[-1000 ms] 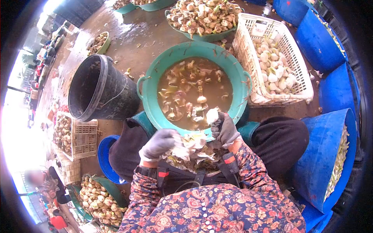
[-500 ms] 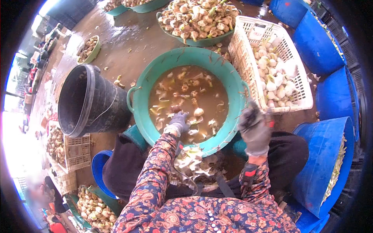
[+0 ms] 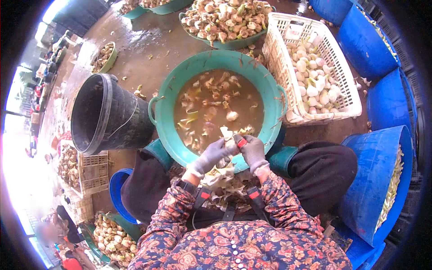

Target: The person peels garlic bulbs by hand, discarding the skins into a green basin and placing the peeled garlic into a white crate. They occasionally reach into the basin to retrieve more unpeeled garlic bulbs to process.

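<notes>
Both my gloved hands meet over the near side of a green tub [image 3: 167, 101] of muddy water. Between them is a garlic bulb [image 3: 230, 143], its pale stem end pointing up and away from me. My left hand [image 3: 212, 156] grips it from the left, fingers curled. From the right, my right hand [image 3: 252, 151] closes on the same bulb, with a red band or piece showing at its thumb side. Farther out in the water float another garlic bulb [image 3: 231, 116] and loose skins. Peeled skins [image 3: 220, 180] lie heaped below my hands, between my legs.
A white crate [image 3: 315, 118] of cleaned garlic stands right of the tub. Behind it sits a heaped basin of unpeeled garlic [image 3: 225, 22]. On the left a black bucket [image 3: 108, 114] lies tipped. Blue barrels [image 3: 373, 166] line the right side.
My right hand has swung in from the right to meet the left at the tub's near side. The left has come up out of the water toward me, and both now hold a garlic bulb.
</notes>
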`<state>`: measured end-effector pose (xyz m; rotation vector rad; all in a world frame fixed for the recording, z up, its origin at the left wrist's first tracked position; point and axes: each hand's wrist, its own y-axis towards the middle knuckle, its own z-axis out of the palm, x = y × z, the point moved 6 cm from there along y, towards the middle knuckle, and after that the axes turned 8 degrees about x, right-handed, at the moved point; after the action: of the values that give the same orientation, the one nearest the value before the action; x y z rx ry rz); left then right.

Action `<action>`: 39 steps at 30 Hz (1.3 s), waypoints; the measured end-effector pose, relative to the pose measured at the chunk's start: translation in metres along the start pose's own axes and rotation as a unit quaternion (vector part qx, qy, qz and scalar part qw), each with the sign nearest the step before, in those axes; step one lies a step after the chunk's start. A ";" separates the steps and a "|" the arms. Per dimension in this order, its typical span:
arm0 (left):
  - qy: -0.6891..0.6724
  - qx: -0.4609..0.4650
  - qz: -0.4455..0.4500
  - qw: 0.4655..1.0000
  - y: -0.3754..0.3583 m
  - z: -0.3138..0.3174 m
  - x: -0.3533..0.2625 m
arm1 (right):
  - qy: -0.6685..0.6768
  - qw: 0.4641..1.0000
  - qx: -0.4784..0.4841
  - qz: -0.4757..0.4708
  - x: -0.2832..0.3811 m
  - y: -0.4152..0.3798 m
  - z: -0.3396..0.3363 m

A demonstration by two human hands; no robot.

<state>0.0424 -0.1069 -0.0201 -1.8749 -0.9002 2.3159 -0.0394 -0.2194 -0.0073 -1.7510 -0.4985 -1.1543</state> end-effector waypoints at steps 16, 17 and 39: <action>0.008 -0.002 -0.057 0.998 -0.045 -0.011 -0.021 | 0.210 0.952 0.222 0.008 0.007 -0.028 0.016; 0.007 -0.002 -0.056 0.998 -0.043 -0.009 -0.014 | 0.209 0.952 0.222 0.008 0.008 -0.030 0.020; -0.446 -0.033 0.004 0.894 -0.054 0.004 0.007 | 0.324 0.897 0.302 -0.004 0.005 -0.034 0.029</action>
<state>0.0193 -0.0615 -0.0016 -0.7193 -0.9920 3.1940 -0.0483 -0.1791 0.0110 -0.7672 -0.3893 -1.3236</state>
